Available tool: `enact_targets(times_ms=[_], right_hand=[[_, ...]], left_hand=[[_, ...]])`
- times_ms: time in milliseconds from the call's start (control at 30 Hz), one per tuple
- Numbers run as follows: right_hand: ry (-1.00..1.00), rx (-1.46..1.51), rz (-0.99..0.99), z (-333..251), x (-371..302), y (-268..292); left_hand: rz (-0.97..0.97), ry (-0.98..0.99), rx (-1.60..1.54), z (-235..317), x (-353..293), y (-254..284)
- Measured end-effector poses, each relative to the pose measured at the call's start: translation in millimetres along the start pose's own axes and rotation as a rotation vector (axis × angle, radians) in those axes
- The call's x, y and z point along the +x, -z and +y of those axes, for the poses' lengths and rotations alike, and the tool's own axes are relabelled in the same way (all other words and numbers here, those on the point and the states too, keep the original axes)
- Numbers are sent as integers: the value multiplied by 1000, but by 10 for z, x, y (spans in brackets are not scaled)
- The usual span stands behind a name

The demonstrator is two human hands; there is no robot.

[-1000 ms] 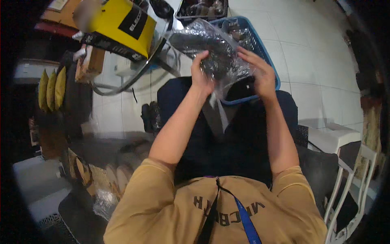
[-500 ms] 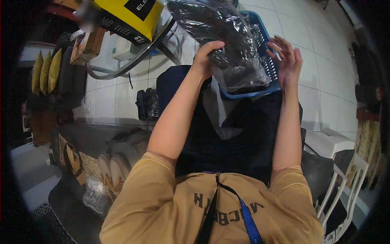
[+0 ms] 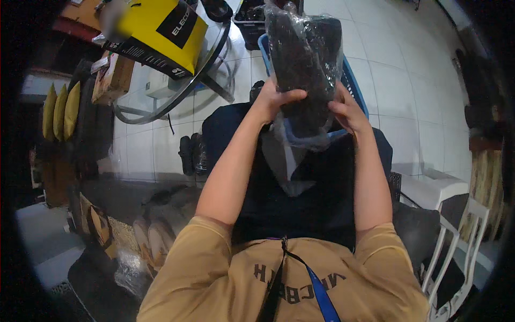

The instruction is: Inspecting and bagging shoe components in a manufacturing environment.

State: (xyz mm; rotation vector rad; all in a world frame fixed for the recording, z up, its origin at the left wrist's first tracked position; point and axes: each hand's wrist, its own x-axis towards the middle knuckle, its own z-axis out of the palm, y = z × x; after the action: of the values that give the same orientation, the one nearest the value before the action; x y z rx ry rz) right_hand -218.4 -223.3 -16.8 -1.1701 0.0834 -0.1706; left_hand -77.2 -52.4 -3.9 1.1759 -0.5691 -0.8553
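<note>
A clear plastic bag with a dark item inside [image 3: 304, 59] stands upright in front of me, held between both hands. My left hand [image 3: 273, 99] grips its lower left side, thumb across the front. My right hand [image 3: 348, 111] holds the lower right side. Behind the bag lies a blue plastic basket [image 3: 355, 88], mostly hidden by the bag. My knees in dark trousers [image 3: 300, 198] are below the hands.
A yellow and black box [image 3: 161, 32] sits on a round glass table [image 3: 177, 91] at the upper left. A pair of dark shoes [image 3: 193, 153] stands on the white tiled floor. A white chair [image 3: 456, 241] is at the right. A black crate [image 3: 249, 16] is at the top.
Both hands have turned the bag from lying tilted across to standing upright, and moved it toward the middle. The view has shifted so the table and box sit further left.
</note>
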Motion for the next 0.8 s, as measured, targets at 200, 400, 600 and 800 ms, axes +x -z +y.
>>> enact_targets(times_ms=[200, 400, 600, 800], right_hand=[[-201, 241, 445, -3, 82, -153], [30, 607, 420, -47, 149, -170], [118, 713, 526, -43, 137, -48], [1, 537, 389, 80, 103, 62]], left_hand=[[-32, 65, -27, 3, 43, -126], [-70, 155, -205, 12, 46, -172], [-11, -147, 29, -254, 90, -131], [140, -337, -52, -43, 99, -101]])
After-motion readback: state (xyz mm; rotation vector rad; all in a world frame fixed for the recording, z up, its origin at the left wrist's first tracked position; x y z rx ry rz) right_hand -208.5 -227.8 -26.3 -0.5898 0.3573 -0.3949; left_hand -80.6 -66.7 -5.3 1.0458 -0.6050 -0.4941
